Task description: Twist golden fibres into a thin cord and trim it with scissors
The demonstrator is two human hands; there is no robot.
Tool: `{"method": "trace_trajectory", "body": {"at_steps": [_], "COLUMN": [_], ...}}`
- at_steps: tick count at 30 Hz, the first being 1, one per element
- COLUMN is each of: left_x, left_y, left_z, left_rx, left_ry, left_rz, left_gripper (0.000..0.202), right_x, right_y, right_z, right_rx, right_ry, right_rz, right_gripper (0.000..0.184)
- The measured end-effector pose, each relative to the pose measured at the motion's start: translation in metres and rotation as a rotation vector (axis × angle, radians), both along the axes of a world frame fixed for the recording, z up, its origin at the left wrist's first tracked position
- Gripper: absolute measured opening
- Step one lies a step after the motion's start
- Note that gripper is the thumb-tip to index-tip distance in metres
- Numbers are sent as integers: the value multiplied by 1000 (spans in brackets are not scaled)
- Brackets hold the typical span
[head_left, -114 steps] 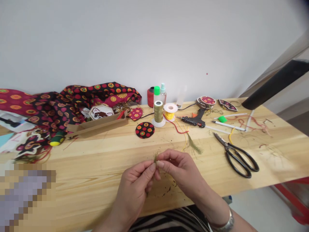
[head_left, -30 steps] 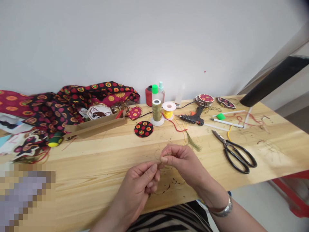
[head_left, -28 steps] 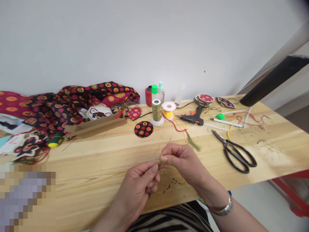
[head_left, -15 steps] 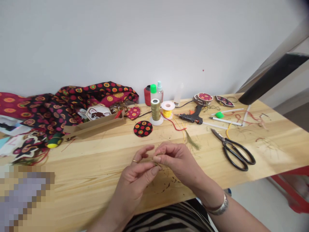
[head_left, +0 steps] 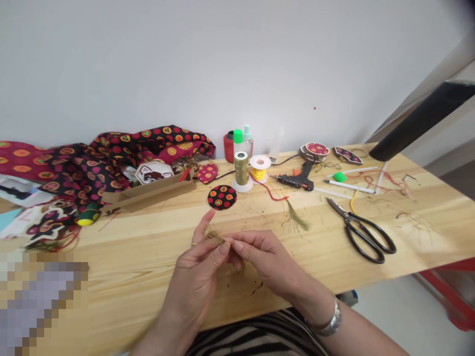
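Observation:
Both my hands meet low over the front of the wooden table (head_left: 148,237). My left hand (head_left: 198,277) pinches a small olive-gold thread tuft (head_left: 214,236) between thumb and a finger, while its forefinger points up. My right hand (head_left: 260,257) pinches the same tuft from the right, fingertips touching those of the left. A loose olive tassel (head_left: 297,220) lies on the table just beyond my right hand.
Black scissors (head_left: 361,231) lie to the right. A glue gun (head_left: 299,180), a gold thread spool (head_left: 242,170), a yellow spool (head_left: 260,168), bottles (head_left: 243,140) and a round patterned fabric disc (head_left: 221,197) stand behind. Patterned cloth (head_left: 111,153) and a cardboard tray (head_left: 148,190) fill the left.
My hands have shifted slightly left and toward me. The left forefinger, curled a second ago, now sticks up, and the tuft lies sideways between the fingertips.

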State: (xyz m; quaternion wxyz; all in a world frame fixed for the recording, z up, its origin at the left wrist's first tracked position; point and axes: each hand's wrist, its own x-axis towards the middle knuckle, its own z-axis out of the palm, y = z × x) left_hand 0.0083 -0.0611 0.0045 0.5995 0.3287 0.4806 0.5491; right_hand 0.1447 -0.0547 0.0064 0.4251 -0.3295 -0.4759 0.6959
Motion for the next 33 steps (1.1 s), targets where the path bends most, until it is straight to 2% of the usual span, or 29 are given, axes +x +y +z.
{"method": "trace_trajectory", "body": {"at_steps": [3,7,25,30,33], "left_x": [-1,-1,-14,-13,-20], "left_y": [2,2,10,6,11], "left_z": [-2,-3,-6,-7,-5], "left_rx": [17,9,5,-33,-69], "left_ry": [20,-26,-65,-70,-130], "left_rz": [-22,25,117,121,146], "left_gripper": [7,8,6,4,9], "right_x": [2,4,32,36,39], "right_y": [-1,-2,-1,1,1], "right_z": [2,-4,-11,-9,-8], "right_rx": [-6,-20,133,188,232], "right_ry": [-90,-204,-516,-555,-603], "right_rz": [-18,-104,-315,-357,-367], "right_gripper": [18,14,14,14,16]}}
